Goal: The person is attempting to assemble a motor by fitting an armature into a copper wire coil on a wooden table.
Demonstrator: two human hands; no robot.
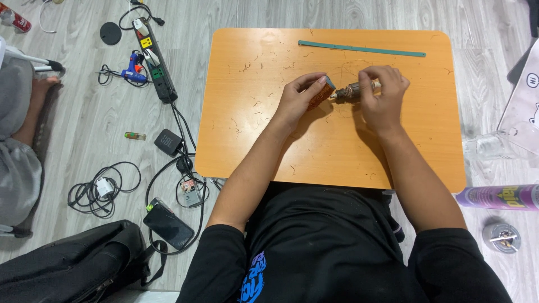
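Centrally, one low orange table [269,151] with rounded corners, top littered with short curls of fine copper wire; a long teal ruler [361,49] lies near its far edge. Over the middle of the top, the left hand [296,100] is closed on a small copper-coloured block [319,95], fingers and thumb clamped around it; the right hand [383,95] is wrapped about a small motor armature [352,91], its shaft end meeting the block. Floor: pale grey wood-look boards [90,134]. To the left of the table, a black power strip [154,64], a blue glue gun [133,70], a black adapter [168,141], coiled cables [98,191], a dark phone [167,223], a black bag [67,264]. To the right, a purple spray can [499,197] lying on its side and a small round tin [501,237].
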